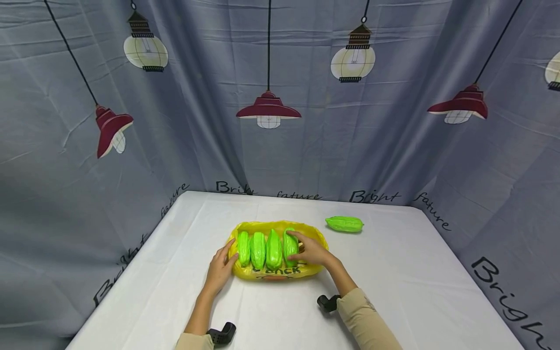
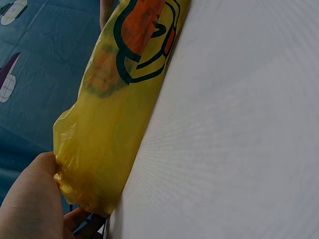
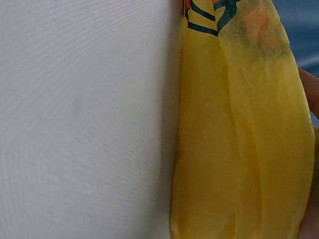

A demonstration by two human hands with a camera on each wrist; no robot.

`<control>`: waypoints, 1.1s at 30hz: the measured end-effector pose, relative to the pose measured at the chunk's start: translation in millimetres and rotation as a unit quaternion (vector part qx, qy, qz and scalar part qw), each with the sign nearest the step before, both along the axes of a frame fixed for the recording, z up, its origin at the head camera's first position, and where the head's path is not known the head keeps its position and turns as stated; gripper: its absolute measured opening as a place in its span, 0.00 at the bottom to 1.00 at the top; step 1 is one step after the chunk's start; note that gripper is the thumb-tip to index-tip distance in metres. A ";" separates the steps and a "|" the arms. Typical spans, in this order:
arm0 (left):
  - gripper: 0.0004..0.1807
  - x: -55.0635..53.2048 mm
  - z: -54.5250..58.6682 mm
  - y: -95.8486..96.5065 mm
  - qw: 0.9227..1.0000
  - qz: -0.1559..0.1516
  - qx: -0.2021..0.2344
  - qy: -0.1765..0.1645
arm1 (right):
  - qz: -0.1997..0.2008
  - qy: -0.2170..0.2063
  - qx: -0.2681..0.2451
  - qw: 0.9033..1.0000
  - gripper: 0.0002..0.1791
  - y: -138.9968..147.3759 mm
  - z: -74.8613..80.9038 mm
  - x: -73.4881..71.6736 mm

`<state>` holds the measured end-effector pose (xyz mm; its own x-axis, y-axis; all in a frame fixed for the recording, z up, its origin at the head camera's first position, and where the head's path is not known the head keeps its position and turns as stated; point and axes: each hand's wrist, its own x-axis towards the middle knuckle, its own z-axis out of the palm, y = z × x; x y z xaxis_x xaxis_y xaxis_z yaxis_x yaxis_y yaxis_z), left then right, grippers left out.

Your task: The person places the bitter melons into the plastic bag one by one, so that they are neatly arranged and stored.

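A yellow printed plastic bag (image 1: 280,274) lies spread open on the white table, with a row of several bright green, ridged bitter melons (image 1: 258,250) inside it. At the bag's left end, my left hand (image 1: 218,270) holds the rim; in the left wrist view the thumb (image 2: 45,164) touches the bag's edge and the fingers go behind it. My right hand (image 1: 312,250) reaches over the right part of the bag and grips the rightmost bitter melon (image 1: 290,248) between thumb and fingers. In the right wrist view, the bag's yellow side (image 3: 239,139) hides most of that hand.
One more bitter melon (image 1: 344,224) lies on the white tablecloth (image 1: 393,272), behind and right of the bag. A grey curtain (image 1: 280,155) printed with lamps hangs round the table's back and sides. Black wrist devices (image 1: 223,334) sit at both wrists.
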<state>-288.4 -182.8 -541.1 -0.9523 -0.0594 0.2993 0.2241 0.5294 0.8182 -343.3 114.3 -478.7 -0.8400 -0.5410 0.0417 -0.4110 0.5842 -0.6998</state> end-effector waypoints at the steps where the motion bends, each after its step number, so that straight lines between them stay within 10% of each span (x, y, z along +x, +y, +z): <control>1: 0.27 -0.1 0.2 0.1 1.000 0.000 0.001 0.000 | 0.000 -0.003 0.002 1.000 0.42 -0.3 -0.3 0.0; 33: 0.27 -1.1 -1.0 -0.8 1.000 -0.001 -0.002 0.003 | 0.010 -0.019 0.005 1.000 0.44 -2.4 -8.7 -2.4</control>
